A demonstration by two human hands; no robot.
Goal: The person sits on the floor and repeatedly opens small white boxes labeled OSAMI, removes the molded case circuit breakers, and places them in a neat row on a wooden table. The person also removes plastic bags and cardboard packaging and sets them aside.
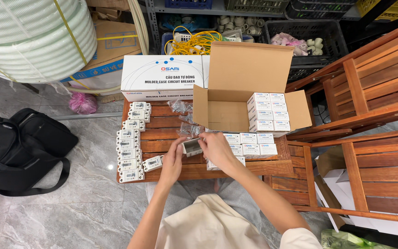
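White and small, a carton point(192, 147) is held between the left hand point(173, 157) and the right hand point(216, 147), both closed on its ends, above the slatted wooden table point(171, 136). Grey breakers point(129, 154) are lined up at left; an open cardboard box point(236, 99) is seen behind.

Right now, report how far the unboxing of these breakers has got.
Done: a row of bare white circuit breakers lies at the stool's left. In hand: left hand and right hand hold one small open box. Left: small white boxes beside them, more in the brown carton.
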